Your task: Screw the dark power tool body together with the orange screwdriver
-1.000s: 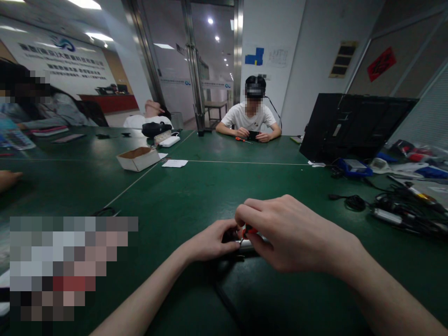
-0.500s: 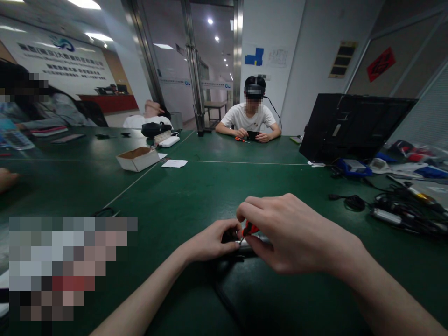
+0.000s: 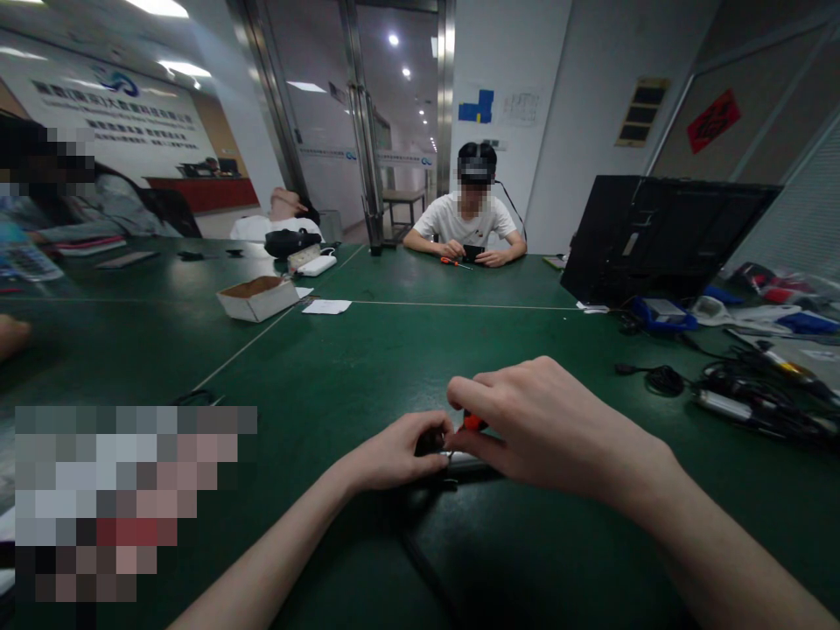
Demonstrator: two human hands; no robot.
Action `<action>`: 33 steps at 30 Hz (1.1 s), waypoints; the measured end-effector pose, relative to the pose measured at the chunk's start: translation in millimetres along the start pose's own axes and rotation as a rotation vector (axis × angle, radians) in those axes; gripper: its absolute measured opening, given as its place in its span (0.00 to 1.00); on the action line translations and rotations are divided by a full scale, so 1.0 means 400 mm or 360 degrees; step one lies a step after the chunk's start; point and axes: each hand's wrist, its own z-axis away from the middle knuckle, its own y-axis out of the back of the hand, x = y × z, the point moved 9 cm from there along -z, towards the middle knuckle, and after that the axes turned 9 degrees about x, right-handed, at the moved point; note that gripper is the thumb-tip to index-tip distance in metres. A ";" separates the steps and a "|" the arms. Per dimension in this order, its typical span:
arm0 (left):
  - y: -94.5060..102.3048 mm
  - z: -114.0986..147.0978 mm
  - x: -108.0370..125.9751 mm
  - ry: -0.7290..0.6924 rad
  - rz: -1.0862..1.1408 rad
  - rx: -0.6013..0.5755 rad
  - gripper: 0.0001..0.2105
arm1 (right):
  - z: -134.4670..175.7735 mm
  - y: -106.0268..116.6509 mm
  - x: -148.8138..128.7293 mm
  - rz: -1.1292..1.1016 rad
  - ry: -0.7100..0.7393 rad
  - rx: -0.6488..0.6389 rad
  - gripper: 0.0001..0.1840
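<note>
On the green tabletop, my left hand [image 3: 397, 451] is closed, thumb and fingers pinching the left end of a silver, tube-like device [image 3: 467, 462]. Most of that device lies hidden behind my hands. My right hand [image 3: 538, 429] is closed around the red-and-black handle of a small screwdriver [image 3: 473, 422]. The screwdriver points downward, its lower part near my left fingertips and above the silver device. Whether its tip touches the device I cannot tell. A dark cable [image 3: 423, 560] runs along the table below my hands.
An open cardboard box [image 3: 259, 299] and white paper [image 3: 326, 306] lie farther off at left. At right are a large black monitor [image 3: 662, 236] and tangled black cables [image 3: 741, 385]. Across the table sits a co-worker [image 3: 469, 214], a screwdriver [image 3: 452, 262] by their hands. More people are at left.
My right hand has shifted slightly, its fingers and thumb changing position on the screwdriver handle, and less of the handle shows. My left hand has hardly moved.
</note>
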 end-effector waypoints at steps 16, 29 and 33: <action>0.009 0.001 -0.002 -0.0016 -0.0098 0.0115 0.11 | -0.005 -0.003 -0.003 -0.0014 0.0026 0.0034 0.06; 0.016 0.001 0.006 -0.0038 -0.0132 0.0158 0.10 | 0.002 -0.003 -0.016 -0.0188 0.0059 -0.0029 0.08; 0.008 0.000 -0.003 0.0014 -0.0097 0.0075 0.12 | -0.001 -0.003 -0.004 -0.0097 0.0028 0.0030 0.06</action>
